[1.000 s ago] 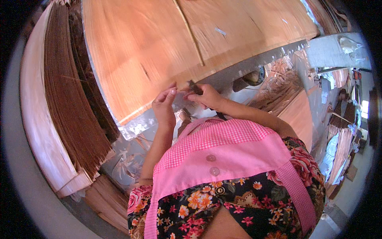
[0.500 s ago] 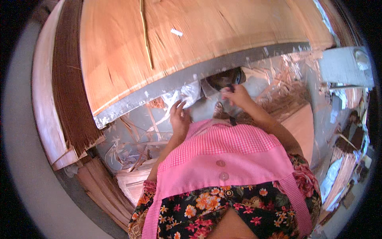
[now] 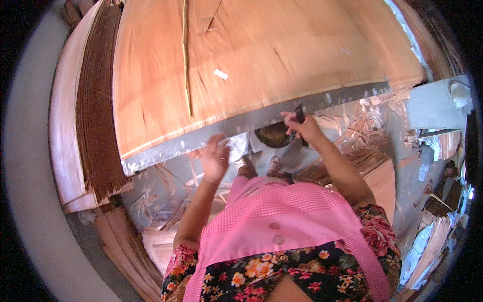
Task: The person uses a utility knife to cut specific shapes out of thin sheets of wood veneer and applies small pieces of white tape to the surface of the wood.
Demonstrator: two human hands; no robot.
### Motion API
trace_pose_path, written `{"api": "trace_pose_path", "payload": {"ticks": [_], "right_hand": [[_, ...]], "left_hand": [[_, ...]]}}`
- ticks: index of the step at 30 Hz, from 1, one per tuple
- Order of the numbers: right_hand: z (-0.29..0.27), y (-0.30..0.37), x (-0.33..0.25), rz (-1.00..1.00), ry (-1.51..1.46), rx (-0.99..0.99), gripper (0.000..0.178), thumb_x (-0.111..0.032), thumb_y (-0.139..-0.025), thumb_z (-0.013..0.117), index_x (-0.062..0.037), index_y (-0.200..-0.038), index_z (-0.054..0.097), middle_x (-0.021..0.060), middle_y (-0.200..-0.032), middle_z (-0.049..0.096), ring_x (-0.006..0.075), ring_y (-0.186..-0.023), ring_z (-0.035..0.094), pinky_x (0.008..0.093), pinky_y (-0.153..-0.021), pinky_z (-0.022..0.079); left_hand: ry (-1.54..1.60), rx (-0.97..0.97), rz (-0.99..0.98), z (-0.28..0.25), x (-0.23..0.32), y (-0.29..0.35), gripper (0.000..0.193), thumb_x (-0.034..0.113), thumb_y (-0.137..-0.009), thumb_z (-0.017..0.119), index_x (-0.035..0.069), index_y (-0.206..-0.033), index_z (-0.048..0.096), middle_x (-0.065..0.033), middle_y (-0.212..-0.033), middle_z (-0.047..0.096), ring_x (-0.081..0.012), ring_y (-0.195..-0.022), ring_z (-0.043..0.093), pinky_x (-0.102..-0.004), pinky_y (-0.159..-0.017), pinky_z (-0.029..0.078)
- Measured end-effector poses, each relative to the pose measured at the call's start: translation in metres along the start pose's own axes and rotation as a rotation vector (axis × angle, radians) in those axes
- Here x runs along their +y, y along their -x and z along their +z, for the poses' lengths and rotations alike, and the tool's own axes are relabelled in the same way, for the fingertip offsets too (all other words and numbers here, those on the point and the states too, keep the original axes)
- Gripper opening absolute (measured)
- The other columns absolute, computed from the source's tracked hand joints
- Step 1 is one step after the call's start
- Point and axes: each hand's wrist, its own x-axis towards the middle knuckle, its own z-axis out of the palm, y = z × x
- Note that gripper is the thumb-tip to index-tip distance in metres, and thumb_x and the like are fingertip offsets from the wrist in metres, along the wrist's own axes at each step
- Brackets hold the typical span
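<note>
A broad orange-brown wood veneer sheet (image 3: 282, 55) lies on the table, whose grey front edge (image 3: 241, 122) carries white flecks. My left hand (image 3: 216, 157) is raised at this edge, blurred by motion, with fingers loosely apart and nothing visible in them. Farther right, my right hand (image 3: 306, 128) is closed around a dark, narrow tool (image 3: 300, 114) that stands up above the fingers; its exact kind is not clear. Below the edge, between my hands, a dark round container (image 3: 274, 136) shows in part, with a whitish plastic piece (image 3: 238, 146) to its left.
A thin yellowish stick (image 3: 186, 65) and a small white scrap (image 3: 221, 74) lie on the veneer. Dark stacked veneer (image 3: 95, 116) stands at the left. Veneer scraps (image 3: 359, 123) litter the floor around my feet. A pale blue-grey box-like surface (image 3: 435, 108) is at the right.
Both hands have risen toward the table edge, the left one up and slightly left. More of the dark tool in my right hand shows. The view has shifted, placing the table lower in the picture.
</note>
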Motion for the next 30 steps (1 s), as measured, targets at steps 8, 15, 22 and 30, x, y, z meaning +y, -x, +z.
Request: {"api": "trace_pose_path", "payload": {"ticks": [8, 15, 22, 30], "right_hand": [[0.031, -0.005, -0.022, 0.026, -0.141, 0.052, 0.023, -0.015, -0.080, 0.057, 0.0001, -0.098, 0.054, 0.0073, -0.072, 0.061, 0.0073, -0.047, 0.048, 0.0200, -0.041, 0.035], [0.054, -0.024, -0.028, 0.003, -0.174, 0.065, 0.024, -0.015, -0.079, 0.058, 0.0000, -0.097, 0.056, 0.0059, -0.069, 0.060, 0.0065, -0.047, 0.048, 0.0190, -0.041, 0.033], [0.030, -0.005, -0.024, 0.057, -0.118, 0.074, 0.016, -0.018, -0.078, 0.058, -0.0075, -0.089, 0.062, -0.0004, -0.070, 0.061, 0.0053, -0.051, 0.048, 0.0195, -0.042, 0.034], [0.038, 0.046, 0.021, 0.271, -0.203, -0.046, 0.025, -0.014, -0.082, 0.053, -0.0044, -0.106, 0.054, 0.0100, -0.094, 0.061, 0.0116, -0.052, 0.053, 0.0233, -0.046, 0.043]], "left_hand": [[-0.052, 0.083, -0.357, -0.013, -0.114, -0.084, 0.041, 0.012, -0.076, 0.053, 0.005, -0.116, 0.044, -0.0128, -0.107, 0.051, -0.0305, -0.096, 0.049, -0.0358, -0.084, 0.040], [1.001, 0.267, -0.616, 0.017, -0.194, -0.078, 0.026, 0.023, -0.090, 0.038, 0.005, -0.101, 0.052, 0.0004, -0.068, 0.045, -0.0118, -0.056, 0.047, -0.0267, -0.050, 0.042], [0.169, -0.084, 0.390, -0.037, -0.088, -0.007, 0.013, 0.010, -0.073, 0.057, 0.006, -0.085, 0.059, -0.0090, -0.078, 0.059, -0.0266, -0.071, 0.056, -0.0354, -0.062, 0.045], [-0.095, -0.585, -0.700, 0.086, -0.152, 0.114, 0.094, 0.047, -0.061, 0.071, 0.006, -0.131, 0.023, -0.0167, -0.136, 0.024, -0.0369, -0.127, 0.015, -0.0470, -0.102, 0.021]]}}
